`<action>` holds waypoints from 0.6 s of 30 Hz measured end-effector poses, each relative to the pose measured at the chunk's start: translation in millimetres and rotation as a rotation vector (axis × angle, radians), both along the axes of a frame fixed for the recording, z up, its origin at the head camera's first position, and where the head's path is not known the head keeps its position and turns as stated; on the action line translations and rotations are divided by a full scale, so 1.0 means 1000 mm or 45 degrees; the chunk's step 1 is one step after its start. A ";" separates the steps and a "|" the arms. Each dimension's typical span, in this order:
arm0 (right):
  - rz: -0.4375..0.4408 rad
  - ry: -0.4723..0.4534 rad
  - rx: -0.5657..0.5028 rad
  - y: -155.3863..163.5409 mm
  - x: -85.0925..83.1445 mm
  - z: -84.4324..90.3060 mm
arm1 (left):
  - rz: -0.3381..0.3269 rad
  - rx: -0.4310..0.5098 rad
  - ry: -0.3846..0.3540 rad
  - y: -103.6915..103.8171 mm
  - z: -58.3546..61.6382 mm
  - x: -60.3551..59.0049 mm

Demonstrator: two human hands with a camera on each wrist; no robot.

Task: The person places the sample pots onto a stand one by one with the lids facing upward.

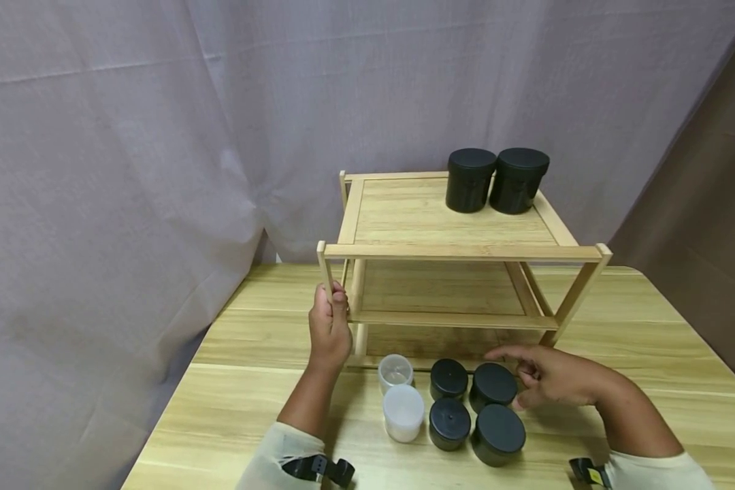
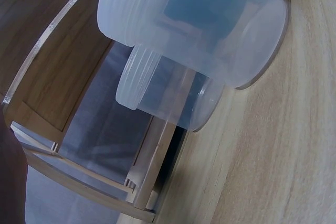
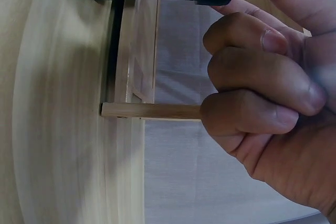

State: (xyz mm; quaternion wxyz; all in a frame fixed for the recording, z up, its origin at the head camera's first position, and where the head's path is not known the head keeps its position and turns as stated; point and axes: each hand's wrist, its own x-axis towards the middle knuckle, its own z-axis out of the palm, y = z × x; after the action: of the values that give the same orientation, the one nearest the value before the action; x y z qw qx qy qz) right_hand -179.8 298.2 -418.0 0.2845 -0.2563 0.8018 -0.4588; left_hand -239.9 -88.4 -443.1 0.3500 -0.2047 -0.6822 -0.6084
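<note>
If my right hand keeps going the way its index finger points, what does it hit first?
The right hand points left, just above the rear large black jar. Straight on, it would likely brush that jar's lid or the shelf's bottom rail; depth is unclear.

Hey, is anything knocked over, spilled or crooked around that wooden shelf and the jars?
Nothing stands out. The two-tier bamboo shelf stands level; the black lidded jars and translucent plastic jars sit upright; no spill shows.
</note>
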 end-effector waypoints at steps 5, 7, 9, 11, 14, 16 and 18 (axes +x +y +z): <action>0.015 0.010 0.005 0.000 -0.001 -0.003 | 0.000 -0.001 0.003 0.000 0.000 0.000; 0.020 0.004 -0.004 0.001 -0.002 -0.004 | 0.000 -0.002 0.005 0.000 -0.001 0.000; 0.029 -0.012 -0.016 0.002 -0.002 -0.004 | 0.001 -0.002 0.005 0.000 -0.001 0.000; 0.037 -0.027 -0.029 0.003 -0.003 -0.006 | -0.001 0.000 0.003 0.000 -0.001 0.000; 0.061 -0.022 -0.053 0.004 -0.005 -0.007 | -0.004 0.003 -0.003 0.000 0.000 0.000; 0.077 -0.028 -0.083 0.005 -0.006 -0.008 | -0.005 0.003 -0.007 0.000 0.001 0.001; 0.095 -0.046 -0.114 0.006 -0.008 -0.009 | -0.004 0.000 -0.008 0.000 0.001 0.001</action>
State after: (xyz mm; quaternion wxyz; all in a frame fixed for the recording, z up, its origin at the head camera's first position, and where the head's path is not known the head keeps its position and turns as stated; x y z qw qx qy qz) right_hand -187.5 304.5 -427.0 0.3039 -0.2902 0.7651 -0.4880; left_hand -238.7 -88.7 -442.4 0.3469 -0.2040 -0.6829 -0.6096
